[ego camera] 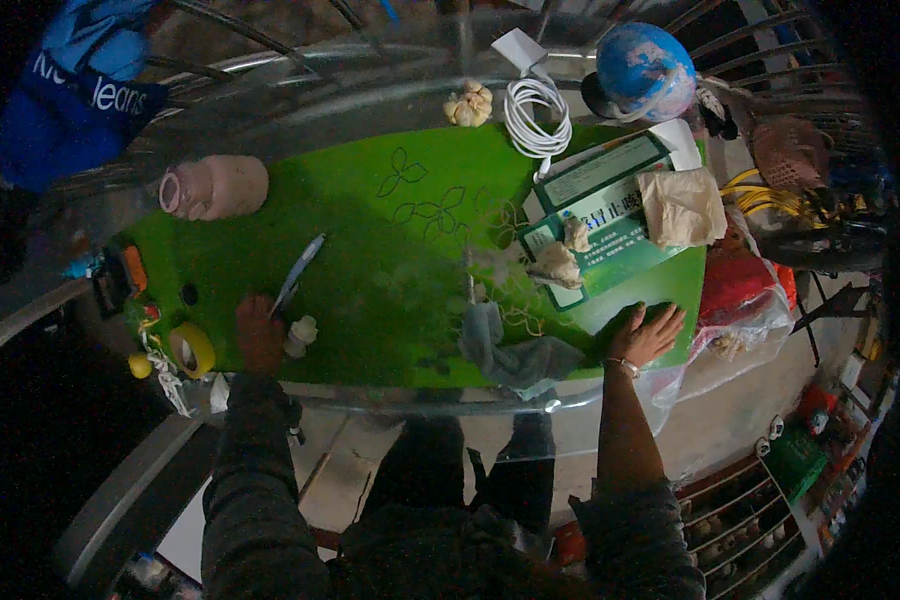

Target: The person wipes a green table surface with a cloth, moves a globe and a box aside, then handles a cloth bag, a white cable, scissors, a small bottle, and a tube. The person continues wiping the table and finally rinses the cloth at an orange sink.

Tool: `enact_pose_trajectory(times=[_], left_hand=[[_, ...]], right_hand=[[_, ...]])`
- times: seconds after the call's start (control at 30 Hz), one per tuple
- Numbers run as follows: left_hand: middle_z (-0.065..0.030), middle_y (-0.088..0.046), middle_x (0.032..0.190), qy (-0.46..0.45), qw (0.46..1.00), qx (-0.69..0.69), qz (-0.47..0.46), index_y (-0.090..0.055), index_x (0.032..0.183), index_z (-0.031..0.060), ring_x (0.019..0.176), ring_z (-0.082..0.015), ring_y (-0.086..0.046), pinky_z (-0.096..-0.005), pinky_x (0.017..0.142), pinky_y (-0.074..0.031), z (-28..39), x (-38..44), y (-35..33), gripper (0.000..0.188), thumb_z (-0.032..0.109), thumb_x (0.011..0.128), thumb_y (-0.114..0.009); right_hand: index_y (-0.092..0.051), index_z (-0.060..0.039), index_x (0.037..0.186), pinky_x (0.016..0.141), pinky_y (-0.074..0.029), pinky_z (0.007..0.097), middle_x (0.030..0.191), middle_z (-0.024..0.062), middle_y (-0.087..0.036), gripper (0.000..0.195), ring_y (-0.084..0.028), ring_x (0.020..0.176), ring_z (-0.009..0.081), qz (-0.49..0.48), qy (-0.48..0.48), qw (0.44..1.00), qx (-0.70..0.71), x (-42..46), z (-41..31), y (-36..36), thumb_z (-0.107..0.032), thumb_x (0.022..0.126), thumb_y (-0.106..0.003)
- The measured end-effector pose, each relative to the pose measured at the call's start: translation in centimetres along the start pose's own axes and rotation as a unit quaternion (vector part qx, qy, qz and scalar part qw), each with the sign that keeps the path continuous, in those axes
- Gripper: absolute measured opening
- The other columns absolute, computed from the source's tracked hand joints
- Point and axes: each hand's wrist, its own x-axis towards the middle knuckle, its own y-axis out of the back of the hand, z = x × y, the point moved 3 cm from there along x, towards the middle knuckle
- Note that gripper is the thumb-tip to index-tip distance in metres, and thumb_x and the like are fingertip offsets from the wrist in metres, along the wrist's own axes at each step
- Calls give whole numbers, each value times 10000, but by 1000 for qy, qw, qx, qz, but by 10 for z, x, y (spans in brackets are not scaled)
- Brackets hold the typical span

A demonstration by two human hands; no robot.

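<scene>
My left hand rests at the near left of the green tabletop, its fingers dim and partly unclear. A pen lies slantwise, its lower end at the fingertips; whether it is held cannot be told. A crumpled white tissue is just right of that hand. My right hand lies palm down, fingers spread, on the near right of the tabletop, with nothing in it. To its left a grey-blue cloth lies at the near edge. Beyond it a green and white cardboard box bears crumpled papers.
A pink jar lies far left; a yellow tape roll is near left. At the back are a garlic bulb, a coiled white cable with charger and a small globe. A red plastic bag hangs off the right side.
</scene>
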Motion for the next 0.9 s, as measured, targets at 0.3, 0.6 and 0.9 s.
enact_pose_trajectory(times=[0.3, 0.6, 0.9], left_hand=[[-162, -495, 812, 114, 983, -36, -137, -489, 848, 32, 772, -333, -488, -414, 640, -395, 55, 37, 25, 231, 171, 674, -550], [-121, -548, 724, 77, 955, -282, -46, -481, 851, 44, 662, -273, -541, -367, 582, -410, 134, 168, -13, 188, 179, 732, -534], [-144, -548, 811, 45, 951, -305, 39, -508, 851, 47, 768, -314, -536, -379, 659, -412, 205, 230, -32, 150, 162, 756, -522]], right_hand=[[-290, -56, 1245, 967, -176, 462, 1321, 129, -229, 557, -199, 1219, 298, 15, 6, 999, -30, 0, -11, 5, -434, 837, -310], [-289, -55, 1237, 954, -200, 466, 1308, 154, -244, 537, -235, 1203, 308, 43, 26, 998, -29, 0, -18, 12, -407, 835, -340], [-303, -60, 1233, 947, -210, 465, 1310, 150, -245, 535, -233, 1206, 303, 33, 18, 998, -40, 0, -14, 12, -409, 832, -355]])
